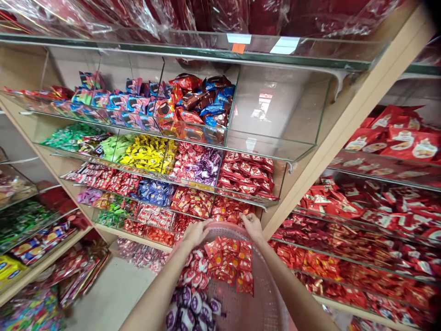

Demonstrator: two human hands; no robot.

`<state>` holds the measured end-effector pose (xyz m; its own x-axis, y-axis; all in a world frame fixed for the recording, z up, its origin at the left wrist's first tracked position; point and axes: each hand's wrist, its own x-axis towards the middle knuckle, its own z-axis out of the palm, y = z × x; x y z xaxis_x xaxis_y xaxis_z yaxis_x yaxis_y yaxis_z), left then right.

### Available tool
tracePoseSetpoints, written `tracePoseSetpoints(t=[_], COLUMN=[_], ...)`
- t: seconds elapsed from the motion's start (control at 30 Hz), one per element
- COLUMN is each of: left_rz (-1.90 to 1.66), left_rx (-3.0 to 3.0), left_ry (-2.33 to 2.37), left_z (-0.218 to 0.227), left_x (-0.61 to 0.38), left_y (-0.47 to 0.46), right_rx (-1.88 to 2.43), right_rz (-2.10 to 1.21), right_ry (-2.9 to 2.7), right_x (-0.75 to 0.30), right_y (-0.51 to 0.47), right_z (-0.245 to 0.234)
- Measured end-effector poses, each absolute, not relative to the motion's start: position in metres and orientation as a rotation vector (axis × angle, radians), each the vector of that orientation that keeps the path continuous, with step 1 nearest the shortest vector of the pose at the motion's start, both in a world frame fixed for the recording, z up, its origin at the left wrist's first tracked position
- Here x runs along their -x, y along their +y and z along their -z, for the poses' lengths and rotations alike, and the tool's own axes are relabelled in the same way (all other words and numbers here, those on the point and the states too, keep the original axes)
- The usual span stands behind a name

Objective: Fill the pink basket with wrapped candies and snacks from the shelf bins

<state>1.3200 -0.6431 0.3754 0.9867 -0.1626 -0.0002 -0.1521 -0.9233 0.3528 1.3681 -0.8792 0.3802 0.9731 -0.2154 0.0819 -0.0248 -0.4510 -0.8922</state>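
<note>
A pink plastic basket [262, 303] sits low in the middle of the head view. It holds red sweet packets [229, 262] and purple-and-white wrapped sweets [191, 308]. My left hand [195, 232] curls over the basket's far rim on the left. My right hand [252, 225] grips the same rim further right, its fingers close to red packets in a glass bin [229, 209] of the shelf just beyond.
Tiered glass bins fill a wooden shelf unit [347, 133]: blue and red packets on top, green, yellow, purple and red ones below. One top bin [275, 115] has nothing in it. Red packets fill the right-hand shelves [361, 220]. Pale floor [113, 294] lies at lower left.
</note>
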Motion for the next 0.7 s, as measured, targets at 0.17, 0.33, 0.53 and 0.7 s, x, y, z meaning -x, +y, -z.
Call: tracePoseSetpoints(t=[0.17, 0.33, 0.53, 0.7], left_rz=[0.044, 0.089, 0.094, 0.088], left_rx=[-2.778, -2.762, -2.777, -2.774], left_ry=[-0.218, -0.201, -0.231, -0.211], left_z=[-0.375, -0.379, -0.383, -0.385], left_x=[-1.32, -1.318, -1.316, -1.315], left_y=[-0.643, -0.644, -0.644, -0.645], right_rx=[2.337, 2.719, 2.827, 2.685], right_rz=[0.166, -0.051, -0.061, -0.021], right_ry=[-0.384, -0.896, -0.841, -0.847], right_x=[-1.341, -1.316, -1.308, -1.312], right_y=[-0.884, -0.883, -0.875, -0.88], right_z=[-0.4, -0.398, -0.385, -0.394])
